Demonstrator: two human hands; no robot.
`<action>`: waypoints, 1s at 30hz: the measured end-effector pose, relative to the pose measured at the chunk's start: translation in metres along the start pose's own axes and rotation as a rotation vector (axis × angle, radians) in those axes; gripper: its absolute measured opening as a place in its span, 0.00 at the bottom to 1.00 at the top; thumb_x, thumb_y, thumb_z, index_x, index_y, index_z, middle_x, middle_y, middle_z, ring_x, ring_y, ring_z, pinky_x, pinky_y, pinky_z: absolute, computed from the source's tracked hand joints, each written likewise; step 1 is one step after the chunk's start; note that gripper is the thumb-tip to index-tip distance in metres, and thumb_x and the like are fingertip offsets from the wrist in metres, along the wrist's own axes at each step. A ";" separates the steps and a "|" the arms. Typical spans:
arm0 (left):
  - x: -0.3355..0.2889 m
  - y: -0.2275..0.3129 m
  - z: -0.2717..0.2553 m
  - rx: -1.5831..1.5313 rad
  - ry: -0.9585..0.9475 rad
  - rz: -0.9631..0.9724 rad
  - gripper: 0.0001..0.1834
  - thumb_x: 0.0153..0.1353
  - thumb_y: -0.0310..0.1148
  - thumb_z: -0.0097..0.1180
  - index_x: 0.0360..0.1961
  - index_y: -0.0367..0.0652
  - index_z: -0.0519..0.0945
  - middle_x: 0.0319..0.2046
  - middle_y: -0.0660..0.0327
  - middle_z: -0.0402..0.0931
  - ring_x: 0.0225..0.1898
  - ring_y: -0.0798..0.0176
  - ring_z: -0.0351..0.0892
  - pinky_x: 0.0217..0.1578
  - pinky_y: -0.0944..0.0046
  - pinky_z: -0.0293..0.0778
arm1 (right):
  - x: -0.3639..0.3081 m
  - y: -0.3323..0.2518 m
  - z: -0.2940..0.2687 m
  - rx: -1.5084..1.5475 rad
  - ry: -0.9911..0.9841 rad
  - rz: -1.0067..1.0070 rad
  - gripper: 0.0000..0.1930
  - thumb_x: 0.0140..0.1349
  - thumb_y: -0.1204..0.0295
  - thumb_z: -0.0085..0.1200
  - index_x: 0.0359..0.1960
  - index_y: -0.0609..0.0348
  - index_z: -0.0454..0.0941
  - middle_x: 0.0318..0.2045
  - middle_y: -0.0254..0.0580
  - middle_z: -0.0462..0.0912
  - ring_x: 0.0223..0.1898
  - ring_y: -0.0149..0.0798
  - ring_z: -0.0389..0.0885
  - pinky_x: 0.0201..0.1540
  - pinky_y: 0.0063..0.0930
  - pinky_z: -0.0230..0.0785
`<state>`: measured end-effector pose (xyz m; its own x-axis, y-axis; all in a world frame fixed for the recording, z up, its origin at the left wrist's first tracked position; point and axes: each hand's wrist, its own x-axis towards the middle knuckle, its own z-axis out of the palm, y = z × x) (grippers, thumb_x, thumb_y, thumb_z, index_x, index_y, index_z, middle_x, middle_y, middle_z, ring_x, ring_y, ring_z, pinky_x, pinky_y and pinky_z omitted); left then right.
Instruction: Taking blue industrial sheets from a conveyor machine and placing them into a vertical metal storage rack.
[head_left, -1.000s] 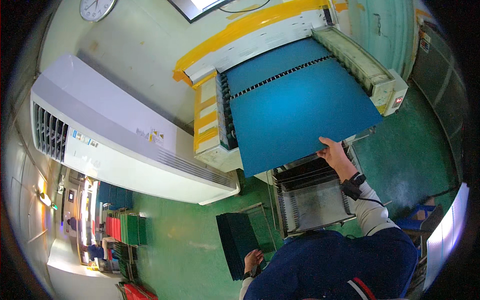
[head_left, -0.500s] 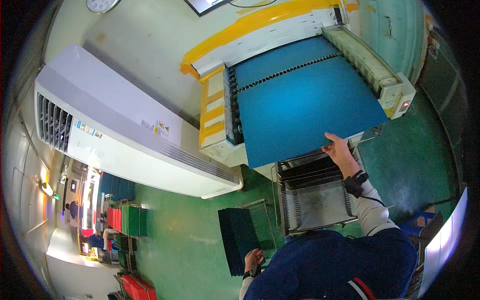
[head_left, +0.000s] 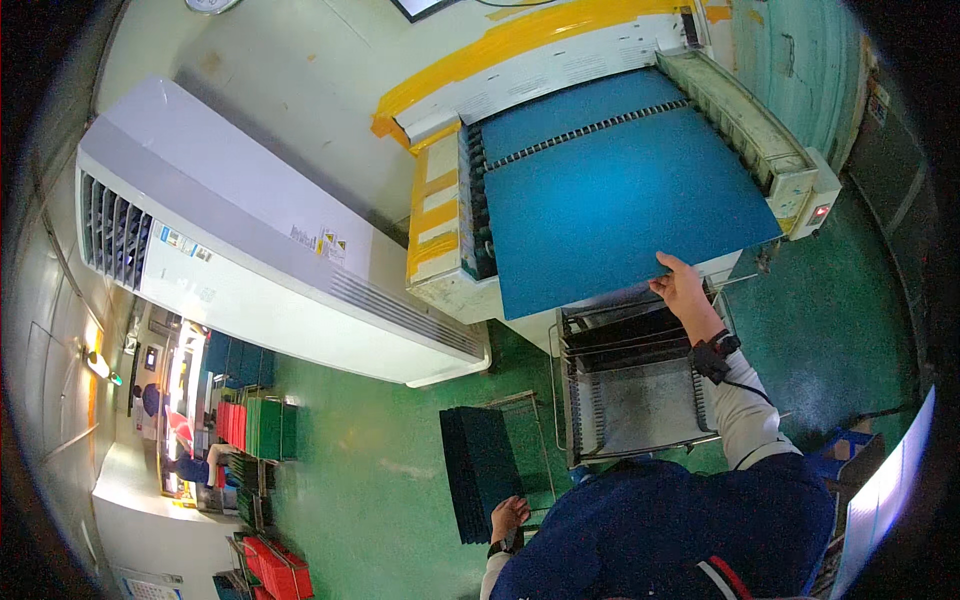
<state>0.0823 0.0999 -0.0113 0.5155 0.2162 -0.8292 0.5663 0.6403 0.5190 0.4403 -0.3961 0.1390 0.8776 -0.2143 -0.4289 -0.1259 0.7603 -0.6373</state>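
Note:
A large flat blue panel [head_left: 630, 200] lies on the rollers of a white machine, its near edge jutting out towards me. My right hand [head_left: 682, 288] pinches that near edge, thumb on top and fingers beneath, right of its middle. A second blue panel [head_left: 590, 108] lies farther in, beyond a row of small black rollers [head_left: 590, 134]. Low at centre, my left hand [head_left: 509, 515] hangs loosely half-curled beside a stack of dark panels [head_left: 478, 465]; nothing shows in its fingers. Both wrists wear black bands.
Below the panel stands a metal slotted rack [head_left: 640, 405] with dark sheets at its far end. A big white air conditioner [head_left: 280, 240] reaches along the left. Far left, racks of red [head_left: 277, 568] and green panels [head_left: 266, 430] stand near other people. A lit switch [head_left: 819, 213] marks the machine's right end.
The near blue panel has slid slightly farther into the machine, away from me, my right hand moving with it. The whole view has shifted a little. My left hand stays by the dark stack.

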 end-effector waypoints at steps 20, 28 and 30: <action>-0.025 -0.022 -0.021 0.102 0.085 0.022 0.08 0.63 0.28 0.49 0.40 0.34 0.74 0.30 0.55 0.77 0.30 0.55 0.79 0.25 0.60 0.74 | 0.020 -0.005 0.007 -0.019 -0.062 -0.021 0.10 0.55 0.65 0.60 0.29 0.56 0.73 0.23 0.39 0.76 0.24 0.38 0.74 0.30 0.35 0.69; -0.001 -0.045 -0.070 0.109 0.036 0.018 0.13 0.61 0.33 0.54 0.42 0.34 0.75 0.34 0.52 0.79 0.30 0.55 0.81 0.27 0.62 0.77 | 0.021 -0.002 0.015 -0.130 -0.145 -0.019 0.19 0.56 0.56 0.59 0.37 0.59 0.72 0.31 0.43 0.78 0.29 0.40 0.77 0.39 0.37 0.70; 0.001 -0.050 -0.080 0.637 -0.106 0.417 0.15 0.61 0.33 0.54 0.45 0.34 0.73 0.34 0.52 0.79 0.29 0.55 0.81 0.26 0.62 0.77 | -0.004 0.001 0.033 -0.144 -0.129 0.022 0.21 0.57 0.53 0.58 0.39 0.60 0.73 0.32 0.44 0.79 0.32 0.40 0.78 0.43 0.36 0.70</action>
<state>0.0036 0.1270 -0.0546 0.8085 0.2543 -0.5307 0.5560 -0.0344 0.8305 0.4522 -0.3743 0.1609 0.9250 -0.1110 -0.3635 -0.2022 0.6660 -0.7180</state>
